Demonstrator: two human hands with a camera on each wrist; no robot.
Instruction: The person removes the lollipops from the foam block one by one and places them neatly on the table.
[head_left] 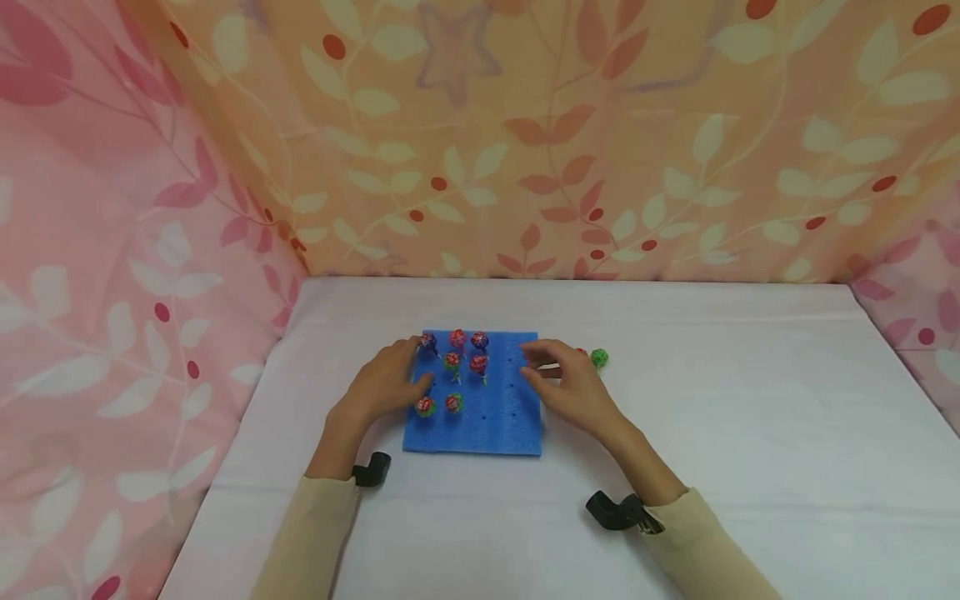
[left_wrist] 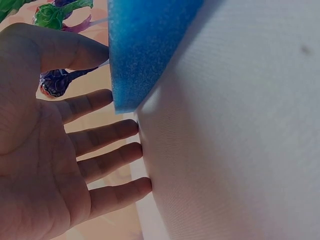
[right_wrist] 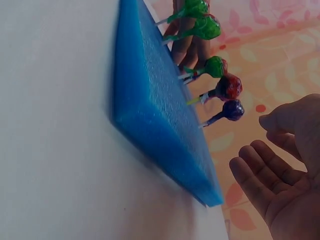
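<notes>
Several wrapped lollipops [head_left: 478,363] stand by their sticks in a blue foam block [head_left: 506,437], filling parts of its left and middle. Small holes show on the block's right side. My left hand [head_left: 382,379] rests at the block's left edge. In the left wrist view its fingers are spread and straight, with the thumb touching the foam's top near a dark purple lollipop [left_wrist: 55,83]. Over the right edge of the block hovers my right hand [head_left: 576,387], fingers loosely bent and holding nothing. The right wrist view shows it apart from the purple lollipop [right_wrist: 233,110].
Beyond the right hand, a green lollipop [head_left: 599,358] lies on the white tablecloth [head_left: 750,400], beside a red one [head_left: 581,351] mostly hidden by the hand. Patterned curtains [head_left: 480,167] stand behind and at both sides of the table.
</notes>
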